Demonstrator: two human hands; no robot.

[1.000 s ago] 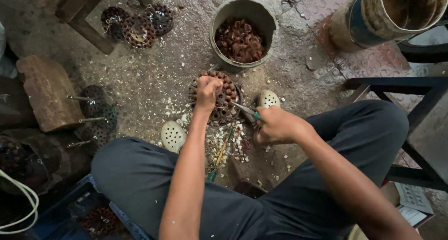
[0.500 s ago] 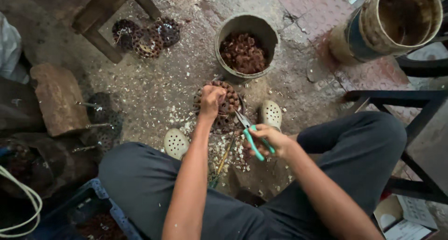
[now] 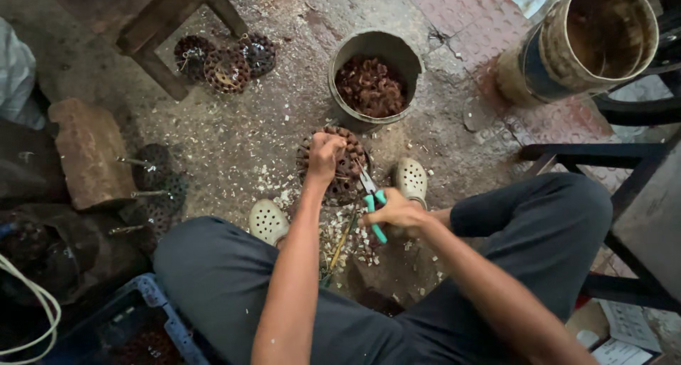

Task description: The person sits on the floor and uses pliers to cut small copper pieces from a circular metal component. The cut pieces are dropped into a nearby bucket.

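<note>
Grip status: left hand clamped on the round perforated disc, which sits on the floor just in front of the grey bucket of brown pieces. Right hand squeezes teal-handled pliers, tips at the disc's rim. Step looks like pulling or snipping pieces from the disc; the next move needs a firm hold and a steady disc.

My left hand grips the round, holed brown disc on the floor between my pale clogs. My right hand holds teal-handled pliers at its right edge. Farther off stands a bucket of brown pieces.
</note>
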